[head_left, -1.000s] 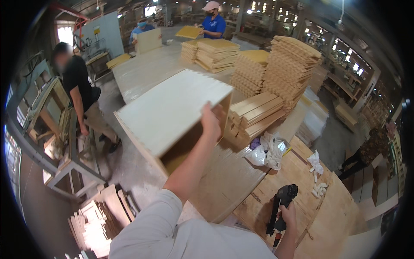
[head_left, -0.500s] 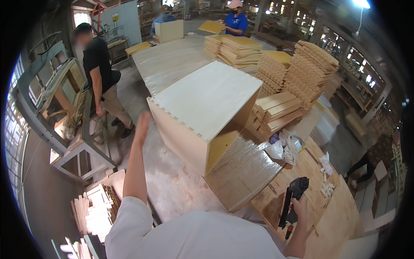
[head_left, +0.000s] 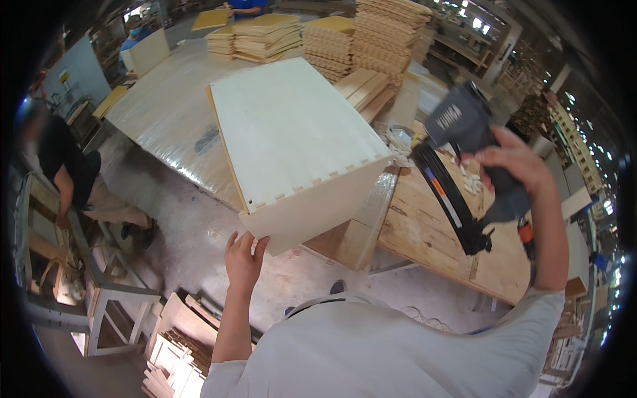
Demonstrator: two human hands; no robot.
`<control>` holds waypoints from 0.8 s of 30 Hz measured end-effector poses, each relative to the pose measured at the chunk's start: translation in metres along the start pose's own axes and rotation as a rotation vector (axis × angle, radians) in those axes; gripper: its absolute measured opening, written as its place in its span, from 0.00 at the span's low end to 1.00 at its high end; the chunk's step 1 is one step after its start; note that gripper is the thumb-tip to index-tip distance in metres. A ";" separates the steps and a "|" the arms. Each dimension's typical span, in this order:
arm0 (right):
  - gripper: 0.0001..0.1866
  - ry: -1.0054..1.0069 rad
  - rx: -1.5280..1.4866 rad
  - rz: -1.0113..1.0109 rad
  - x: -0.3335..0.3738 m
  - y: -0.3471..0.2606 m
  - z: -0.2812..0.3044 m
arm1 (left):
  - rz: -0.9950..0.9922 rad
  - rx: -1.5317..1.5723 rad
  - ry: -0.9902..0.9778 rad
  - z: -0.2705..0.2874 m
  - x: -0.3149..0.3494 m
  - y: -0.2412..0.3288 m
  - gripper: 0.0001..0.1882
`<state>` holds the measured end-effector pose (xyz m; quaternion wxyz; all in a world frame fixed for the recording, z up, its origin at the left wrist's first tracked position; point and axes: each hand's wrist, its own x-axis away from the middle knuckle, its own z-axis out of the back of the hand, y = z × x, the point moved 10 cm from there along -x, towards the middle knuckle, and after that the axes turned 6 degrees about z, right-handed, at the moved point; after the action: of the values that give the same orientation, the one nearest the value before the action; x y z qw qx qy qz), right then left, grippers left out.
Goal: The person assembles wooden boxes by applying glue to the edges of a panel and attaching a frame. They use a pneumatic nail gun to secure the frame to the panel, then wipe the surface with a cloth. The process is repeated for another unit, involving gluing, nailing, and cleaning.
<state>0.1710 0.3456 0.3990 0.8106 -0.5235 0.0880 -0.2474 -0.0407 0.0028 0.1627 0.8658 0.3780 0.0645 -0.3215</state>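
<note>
A wooden box with a pale top panel and finger-jointed edges stands on the wrapped worktable. My left hand is closed at its near left corner, fingers and thumb against the lower edge of the front panel. A small dark spot marks the top panel near that corner. Held up to the right of the box, apart from it, is a black and grey nail gun. My right hand is wrapped round its handle. Its long magazine slants down toward me; whether a finger is on the trigger is hard to make out.
Stacked yellow panels and tall stacks of wood pieces stand behind the box. White plastic bags lie to its right on the table. A person in dark clothes is at the left by a wooden frame stand; others work farther back.
The box has been turned, so its jointed edge now faces me. My left hand has come onto its near corner. My right hand has raised the nail gun from beside the table.
</note>
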 end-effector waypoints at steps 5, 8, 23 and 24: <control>0.20 -0.071 0.147 -0.077 -0.022 -0.047 -0.027 | -0.100 -0.068 0.045 -0.002 -0.002 -0.001 0.09; 0.19 -0.122 0.202 -0.142 -0.034 -0.045 -0.037 | -0.061 -0.004 -0.015 -0.008 -0.004 -0.007 0.10; 0.17 -0.142 0.265 -0.167 -0.040 -0.036 -0.048 | -0.070 0.029 -0.064 -0.014 -0.002 -0.009 0.16; 0.16 -0.139 0.273 -0.166 -0.040 -0.040 -0.049 | -0.064 0.032 -0.065 -0.014 -0.002 -0.011 0.16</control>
<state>0.1048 0.3125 0.4085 0.8550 -0.4299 -0.0462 -0.2864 -0.0472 0.0079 0.1465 0.8505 0.3790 0.0431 -0.3621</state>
